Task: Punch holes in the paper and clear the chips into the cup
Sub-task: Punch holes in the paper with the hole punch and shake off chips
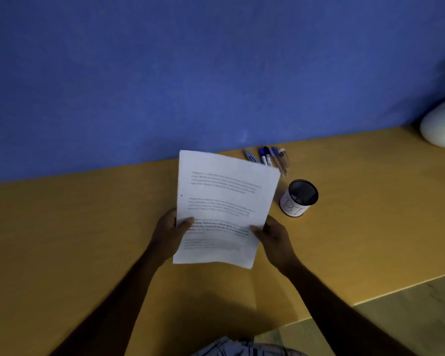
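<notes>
Fingers (188, 223) of our left hand (168, 232) clamp the paper (224, 206) at its left edge, thumb on the printed face and the rest hidden behind the sheet. Our right hand (274, 236) does the same at the right edge, its thumb lying across the text near the lower lines. Between both hands we hold the paper up above the table (88, 227), tilted a little so its top left corner rises against the blue wall (165, 73). We see blocks of print on the paper, too blurred to read, and one small dark dot near its left margin; whether that is a punched hole we cannot tell.

Just right of the paper, the cup (299, 197) stands upright on the table, a dark mesh cylinder wrapped in a white label with handwriting. We cannot make out what lies inside it. Behind the cup, close to the wall, several pens (267, 158) lie side by side, partly hidden by the paper's top right corner. Far to the right, a white pot (437, 124) with green leaves stands at the edge of our view. Our forearms reach in from below, over a patch of checked cloth (231, 348).
</notes>
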`<state>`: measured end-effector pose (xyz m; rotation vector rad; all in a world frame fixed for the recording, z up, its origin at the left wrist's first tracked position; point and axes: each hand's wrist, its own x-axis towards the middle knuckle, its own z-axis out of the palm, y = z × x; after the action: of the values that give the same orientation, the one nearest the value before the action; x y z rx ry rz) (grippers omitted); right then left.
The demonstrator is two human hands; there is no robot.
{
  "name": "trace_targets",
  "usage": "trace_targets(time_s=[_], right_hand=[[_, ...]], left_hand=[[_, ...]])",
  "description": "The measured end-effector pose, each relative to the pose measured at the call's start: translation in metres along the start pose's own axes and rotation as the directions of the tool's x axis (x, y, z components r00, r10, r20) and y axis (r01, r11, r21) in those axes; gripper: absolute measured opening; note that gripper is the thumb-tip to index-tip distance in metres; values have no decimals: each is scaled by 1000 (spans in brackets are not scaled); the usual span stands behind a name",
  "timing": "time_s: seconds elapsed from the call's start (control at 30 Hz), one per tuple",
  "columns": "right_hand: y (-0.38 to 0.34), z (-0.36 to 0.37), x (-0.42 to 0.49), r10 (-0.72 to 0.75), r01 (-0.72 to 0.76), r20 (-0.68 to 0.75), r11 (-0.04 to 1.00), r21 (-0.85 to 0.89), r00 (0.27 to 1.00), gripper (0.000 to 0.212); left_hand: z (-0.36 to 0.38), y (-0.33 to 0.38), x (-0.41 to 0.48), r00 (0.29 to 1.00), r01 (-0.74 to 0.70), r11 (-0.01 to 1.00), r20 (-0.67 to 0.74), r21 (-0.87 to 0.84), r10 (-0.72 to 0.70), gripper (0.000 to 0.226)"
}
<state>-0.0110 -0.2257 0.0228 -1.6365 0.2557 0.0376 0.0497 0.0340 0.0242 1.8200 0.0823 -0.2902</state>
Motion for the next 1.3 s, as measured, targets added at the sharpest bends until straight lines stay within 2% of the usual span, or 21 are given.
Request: trace_targets(time_s=[0.13,0.27,0.4,0.53,0.63,0.73,0.8,0.87,0.97,1.03,1.2,1.3], right_hand=[[-32,4,7,-128,127,-38,991,-36,991,26],[-50,2,11,-232,230,-55,972,-41,971,30],[-58,3,12,-219,225,-73,970,94,973,42],[-62,11,12,-210,212,-33,975,67,977,37],[-68,12,13,-227,234,-71,967,105,971,41],[-78,6,14,-260,269,-77,951,153,962,39],[-77,3,15,-272,276,-47,950,148,961,44],[-65,4,15,-216,218,-31,965,147,976,51],[-48,7,12,-122,125,-42,990,65,992,43],[-48,9,11,-145,147,-49,988,44,988,43],[-63,2,10,-206,207,-22,975,79,978,39],[-50,1,9,-171,171,-8,981,88,985,40]], left_hand=[[-1,16,-6,988,-100,994,-122,-48,93,24],[-3,29,-13,965,-205,978,-175,-42,195,29],[-4,34,-17,965,-229,972,-140,-51,220,36],[8,33,-21,975,-202,962,-128,-183,180,34],[9,42,-21,959,-240,960,-188,-145,211,28],[-2,47,-17,938,-316,946,-176,-76,299,29],[-7,45,-17,945,-311,946,-132,-87,299,34],[-8,41,-16,962,-268,956,-89,-122,258,37],[-1,35,-16,984,-178,971,-60,-160,170,35],[3,35,-17,986,-155,970,-95,-185,139,32],[-1,38,-22,968,-237,956,-118,-170,220,35],[3,32,-23,980,-195,975,-67,-107,189,30]])
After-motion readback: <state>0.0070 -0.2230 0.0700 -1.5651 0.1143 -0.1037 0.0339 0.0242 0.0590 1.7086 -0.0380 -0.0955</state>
